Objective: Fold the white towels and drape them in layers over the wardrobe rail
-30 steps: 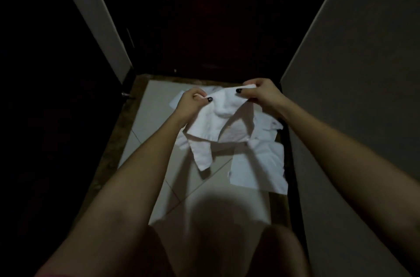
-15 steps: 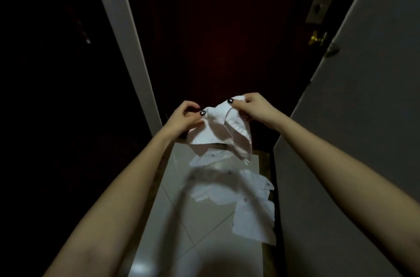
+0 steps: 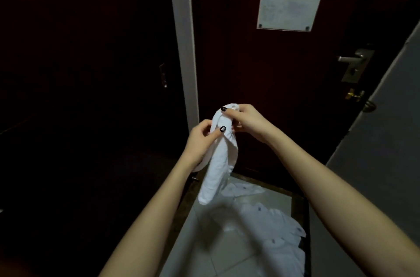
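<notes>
A small white towel [image 3: 218,167] hangs folded lengthwise in front of me, above the floor. My left hand [image 3: 202,140] pinches its upper edge from the left, thumb on the cloth. Just above and to the right, my right hand [image 3: 244,118] pinches the towel's top end. Several more white towels [image 3: 268,220] lie spread on the pale tiled floor [image 3: 204,251] below. No wardrobe rail shows in this view; the area at left is black.
A dark red door [image 3: 261,95] stands straight ahead with a white notice [image 3: 288,8] and a metal handle [image 3: 352,58]. A white frame post [image 3: 181,49] rises at the left of it. A grey wall panel [image 3: 386,140] closes the right side.
My view has risen from the floor to the door. Both hands lifted the towel up and came closer together, so it now hangs narrow and long instead of spread wide.
</notes>
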A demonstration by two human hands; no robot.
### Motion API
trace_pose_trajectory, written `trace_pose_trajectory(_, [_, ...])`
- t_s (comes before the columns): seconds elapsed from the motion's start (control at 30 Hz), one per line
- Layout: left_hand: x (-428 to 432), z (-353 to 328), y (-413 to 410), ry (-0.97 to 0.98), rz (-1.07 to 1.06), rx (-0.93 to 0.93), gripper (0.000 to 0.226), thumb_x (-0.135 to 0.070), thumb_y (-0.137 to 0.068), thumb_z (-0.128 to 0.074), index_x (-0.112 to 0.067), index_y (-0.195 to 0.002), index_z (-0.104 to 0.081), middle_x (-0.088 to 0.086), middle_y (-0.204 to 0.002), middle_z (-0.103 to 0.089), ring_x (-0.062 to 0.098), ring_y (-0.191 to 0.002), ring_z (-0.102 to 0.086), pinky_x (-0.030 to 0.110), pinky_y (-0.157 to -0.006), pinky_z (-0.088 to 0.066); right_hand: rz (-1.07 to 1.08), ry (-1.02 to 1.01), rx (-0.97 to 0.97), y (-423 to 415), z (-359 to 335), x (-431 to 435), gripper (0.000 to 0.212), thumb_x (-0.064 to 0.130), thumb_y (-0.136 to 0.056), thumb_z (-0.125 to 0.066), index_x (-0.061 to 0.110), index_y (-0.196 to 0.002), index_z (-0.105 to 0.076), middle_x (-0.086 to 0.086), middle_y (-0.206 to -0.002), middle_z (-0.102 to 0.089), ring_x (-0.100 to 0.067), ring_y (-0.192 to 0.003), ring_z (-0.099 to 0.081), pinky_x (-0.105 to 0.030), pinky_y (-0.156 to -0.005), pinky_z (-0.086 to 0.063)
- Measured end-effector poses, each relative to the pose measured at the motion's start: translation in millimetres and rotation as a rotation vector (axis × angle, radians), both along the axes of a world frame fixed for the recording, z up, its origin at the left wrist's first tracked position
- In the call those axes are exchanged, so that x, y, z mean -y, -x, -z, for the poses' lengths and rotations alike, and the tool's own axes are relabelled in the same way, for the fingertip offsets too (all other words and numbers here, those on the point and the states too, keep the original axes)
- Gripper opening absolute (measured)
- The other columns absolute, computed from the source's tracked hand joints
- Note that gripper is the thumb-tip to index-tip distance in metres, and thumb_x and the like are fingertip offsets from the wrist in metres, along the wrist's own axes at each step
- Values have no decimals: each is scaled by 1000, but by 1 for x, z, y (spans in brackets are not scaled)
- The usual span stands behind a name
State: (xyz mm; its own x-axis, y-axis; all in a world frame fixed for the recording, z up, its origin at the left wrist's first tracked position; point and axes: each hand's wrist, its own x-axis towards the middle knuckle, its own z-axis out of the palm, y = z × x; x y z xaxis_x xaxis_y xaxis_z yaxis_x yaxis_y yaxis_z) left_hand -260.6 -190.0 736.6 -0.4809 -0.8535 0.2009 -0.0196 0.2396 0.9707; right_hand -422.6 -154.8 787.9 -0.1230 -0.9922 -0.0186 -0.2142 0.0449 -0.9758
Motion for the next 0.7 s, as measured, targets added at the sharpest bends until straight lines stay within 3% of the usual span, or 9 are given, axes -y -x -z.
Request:
trace_pose_trajectory(0.1, [-18,3,-21,-6,-112,-22,14,-21,-96,-59,-11,-89,-67,1,-82,-66,7,-75,-60,20,-67,-47,28,16,45,-24,8,-4,15,22,-97,-58,7,-99,-60,-1,-73,-61,-6,-59,-56,-19,-57,-49])
trace_pose_trajectory(0.17, [-30,7,-35,-33,-218,-53,23,-22,-97,-56,-8,-80,-64,1,-71,-59,5,-66,-52,20,-60,-40,62,26,124,-42,15,-10,16,21,-94,-62,12,-105,-53,-3,-77,-61,-5,-59,-56,-24,-60,-48])
trace_pose_trajectory(0.3, [-59,14,-65,-122,-391,-119,26,-18,-95,-60,-12,-70,-61,-9,-60,-58,1,-58,-49,18,-55,-38,-53,51,179,-82,34,-37,30,15,-92,-64,13,-121,-56,-1,-79,-65,-7,-73,-63,-25,-74,-51])
trace_pose_trajectory(0.43, [-92,14,-99,-200,-484,-130,23,-19,-93,-63,-13,-71,-66,-3,-64,-63,9,-60,-55,24,-57,-42,-289,63,143,-118,47,-70,31,13,-90,-67,19,-121,-66,3,-106,-73,-11,-100,-69,-26,-86,-56])
trace_pose_trajectory(0.5, [-110,12,-117,-219,-530,-137,24,-24,-93,-63,-10,-73,-67,2,-65,-62,13,-60,-54,26,-56,-42,-322,56,173,-133,52,-84,25,10,-92,-63,20,-115,-69,5,-102,-74,-11,-96,-70,-25,-82,-57])
trace_pose_trajectory(0.57, [-128,12,-135,-217,-610,-132,28,-27,-93,-63,-5,-75,-66,6,-66,-59,17,-61,-51,26,-54,-40,-305,68,141,-146,57,-94,11,16,-95,-60,19,-96,-71,6,-85,-73,-10,-79,-69,-24,-68,-54])
trace_pose_trajectory(0.63, [-146,15,-151,-203,-718,-133,33,-26,-94,-62,2,-77,-63,9,-67,-55,18,-63,-47,27,-55,-37,-267,108,79,-157,64,-99,27,20,-96,-59,8,-73,-63,1,-66,-61,-13,-63,-55,-30,-59,-43])
trace_pose_trajectory(0.7, [-164,20,-167,-182,-850,-125,34,-26,-94,-61,5,-78,-62,9,-67,-53,16,-63,-47,26,-55,-36,-292,134,52,-166,70,-102,32,21,-96,-59,0,-72,-60,-9,-66,-56,-17,-63,-49,-32,-60,-38])
